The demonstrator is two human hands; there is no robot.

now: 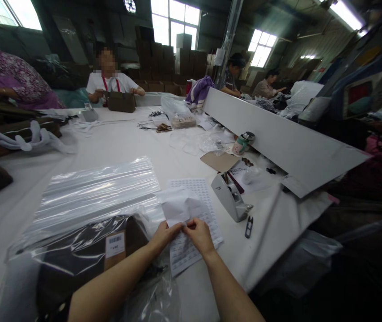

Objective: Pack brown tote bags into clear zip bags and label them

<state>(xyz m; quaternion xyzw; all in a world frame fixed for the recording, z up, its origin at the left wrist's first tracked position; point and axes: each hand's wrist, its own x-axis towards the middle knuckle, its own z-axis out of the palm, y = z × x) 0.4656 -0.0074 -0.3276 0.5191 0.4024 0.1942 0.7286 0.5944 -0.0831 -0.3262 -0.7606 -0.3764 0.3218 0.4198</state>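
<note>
My left hand [166,235] and my right hand [199,233] meet with thumbs and fingers pinched on the near edge of a creased white paper sheet [177,203]. Whether a small label sits between the fingertips is too fine to make out. Beneath them lies a sheet of small printed labels [191,257], flat on the table. Left of my hands, a dark brown fabric item [77,255] rests inside a clear plastic bag, with a white barcode label [115,243] showing. Flat clear plastic bags [100,188] are stacked just beyond it.
A grey tape dispenser [227,197] and thread snips [249,227] lie to the right. Behind them are a brown card [219,161], a lidded cup [243,143] and a long white board [271,134]. Across the table a person [112,82] handles a brown bag [121,102].
</note>
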